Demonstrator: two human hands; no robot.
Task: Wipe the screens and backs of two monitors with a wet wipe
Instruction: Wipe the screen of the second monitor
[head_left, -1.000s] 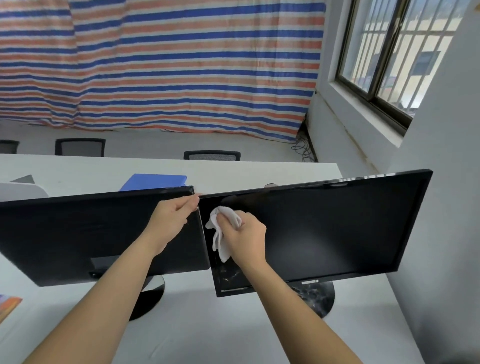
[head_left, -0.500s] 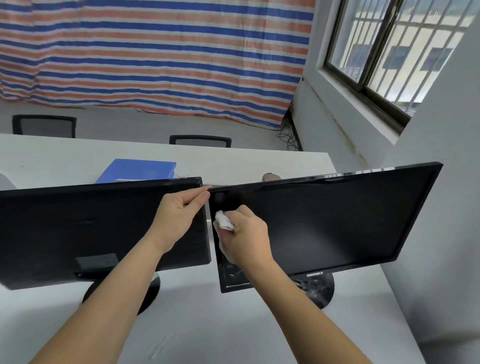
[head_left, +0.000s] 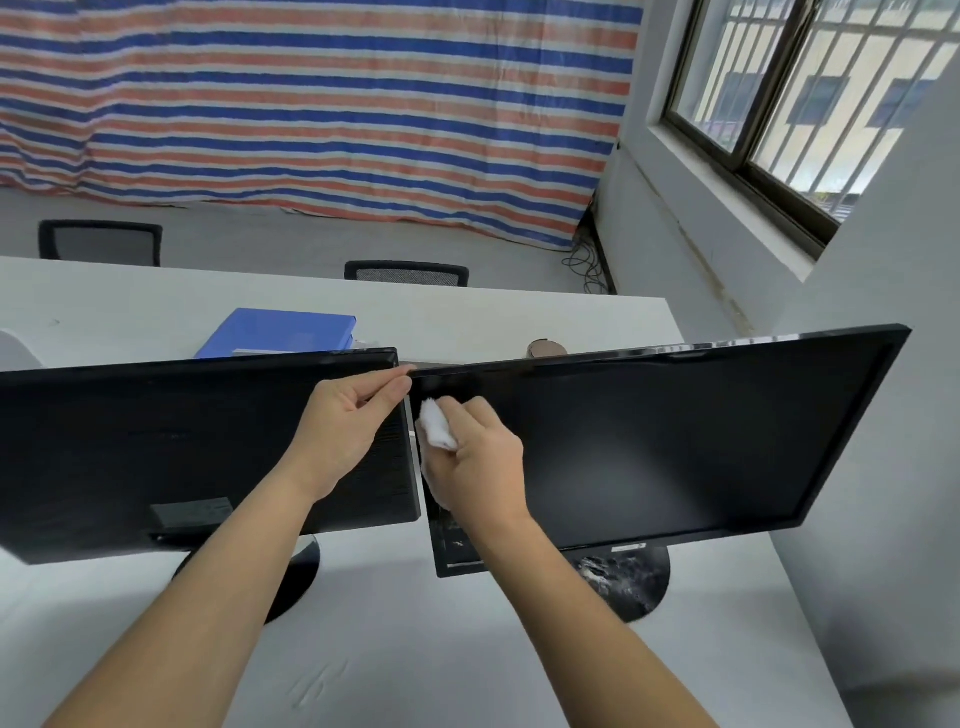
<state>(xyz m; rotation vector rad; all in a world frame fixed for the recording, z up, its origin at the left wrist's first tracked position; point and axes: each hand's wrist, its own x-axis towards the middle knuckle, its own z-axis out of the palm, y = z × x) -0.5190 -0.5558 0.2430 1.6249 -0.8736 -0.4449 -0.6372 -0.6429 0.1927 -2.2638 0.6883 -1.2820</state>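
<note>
On the bench (head_left: 415, 665), right hand (head_left: 478, 467) is clamping one wipe (head_left: 436, 431), now bunched smaller, on the right monitor (head_left: 675, 441) of two; left hand (head_left: 348, 421) is still pinching its top corner.

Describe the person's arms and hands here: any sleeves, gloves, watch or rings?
The left forearm and right forearm are bare right down to the picture's bottom edge; no sleeve shows. The left hand and right hand wear no gloves, and no watch, bracelet or ring is visible on either.
</note>
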